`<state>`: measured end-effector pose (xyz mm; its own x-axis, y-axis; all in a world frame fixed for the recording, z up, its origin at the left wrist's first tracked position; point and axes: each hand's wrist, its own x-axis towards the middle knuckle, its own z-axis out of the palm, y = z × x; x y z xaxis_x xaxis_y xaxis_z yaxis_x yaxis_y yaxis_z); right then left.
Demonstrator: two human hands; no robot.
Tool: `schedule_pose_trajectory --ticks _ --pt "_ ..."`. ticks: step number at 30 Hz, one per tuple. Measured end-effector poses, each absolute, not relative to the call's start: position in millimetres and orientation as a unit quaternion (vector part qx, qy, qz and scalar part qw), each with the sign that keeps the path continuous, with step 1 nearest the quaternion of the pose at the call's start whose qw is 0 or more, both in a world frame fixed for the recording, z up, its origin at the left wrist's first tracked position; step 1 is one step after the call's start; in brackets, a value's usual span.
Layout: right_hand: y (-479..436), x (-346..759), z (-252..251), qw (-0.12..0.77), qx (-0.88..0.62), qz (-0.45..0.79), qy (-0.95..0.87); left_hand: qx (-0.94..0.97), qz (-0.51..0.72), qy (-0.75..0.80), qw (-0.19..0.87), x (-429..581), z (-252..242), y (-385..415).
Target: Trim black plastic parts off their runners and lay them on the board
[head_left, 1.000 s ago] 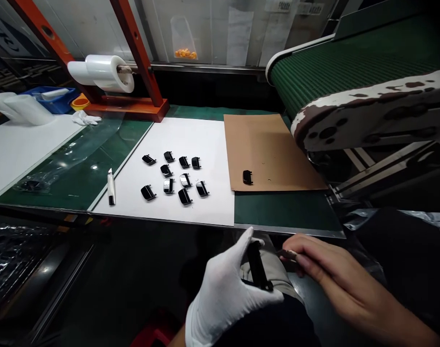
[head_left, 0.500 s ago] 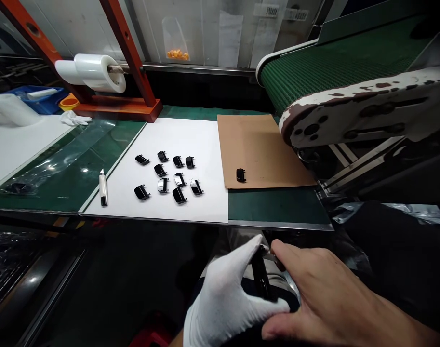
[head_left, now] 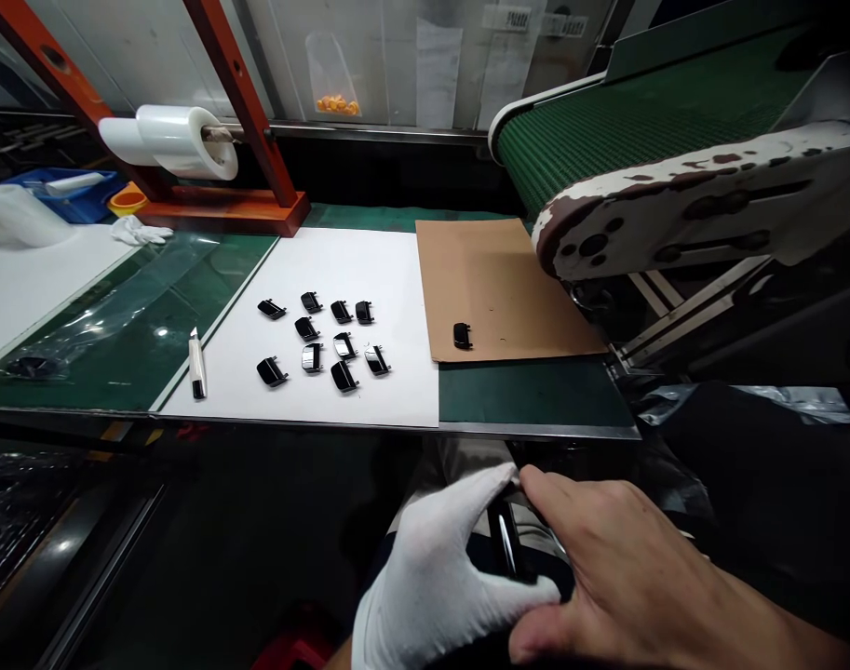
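Black plastic part [head_left: 506, 547] is being gripped by the gloved left hand [head_left: 435, 582] below the bench [head_left: 536, 395], while the bare right hand [head_left: 624, 568], having closed in, is now pinching its top end.

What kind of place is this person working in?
Most likely a factory workstation. A green conveyor belt ends over the bench, small black parts lie in rows on a white sheet, and a roll of plastic film hangs on an orange stand.
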<state>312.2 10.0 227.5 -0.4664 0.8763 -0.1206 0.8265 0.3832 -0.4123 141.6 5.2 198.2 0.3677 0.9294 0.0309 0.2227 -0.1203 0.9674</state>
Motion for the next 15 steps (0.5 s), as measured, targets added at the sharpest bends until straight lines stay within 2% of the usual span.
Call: schedule_pose_trajectory --ticks 15 --pt "8 309 215 0.112 -0.492 0.097 -0.858 0.664 0.358 0.445 0.482 140 195 5"
